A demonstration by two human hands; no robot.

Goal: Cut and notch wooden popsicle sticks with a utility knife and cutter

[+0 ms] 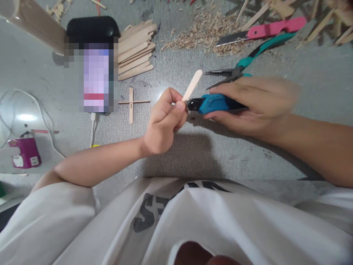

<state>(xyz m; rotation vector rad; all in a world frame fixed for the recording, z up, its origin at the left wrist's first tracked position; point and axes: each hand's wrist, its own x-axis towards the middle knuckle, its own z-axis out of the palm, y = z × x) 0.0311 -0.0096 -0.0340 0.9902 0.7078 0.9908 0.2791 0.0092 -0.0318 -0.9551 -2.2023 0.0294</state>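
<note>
My left hand (pixel 167 121) is closed, pinching a wooden craft stick (pixel 193 84) between thumb and fingers. The stick's rounded end points up and to the right. In my right hand (pixel 256 103), partly blurred, is a blue-and-black hand tool (pixel 213 104), gripped between thumb and fingers. Its exact kind is unclear. The tool's black nose meets the stick near my left thumb; whether they touch is hidden. Left of my hands lies a small cross of craft sticks (pixel 131 110), with one stick slotted through the other.
Teal-handled needle-nose pliers (pixel 237 72) and a pink utility knife (pixel 275 28) lie beyond my right hand, by wood shavings (pixel 198 33). Stacked craft sticks (pixel 136 51) sit beside a phone (pixel 96 79) on a cable. A black case (pixel 92 27) and purple box (pixel 26 152) are leftward.
</note>
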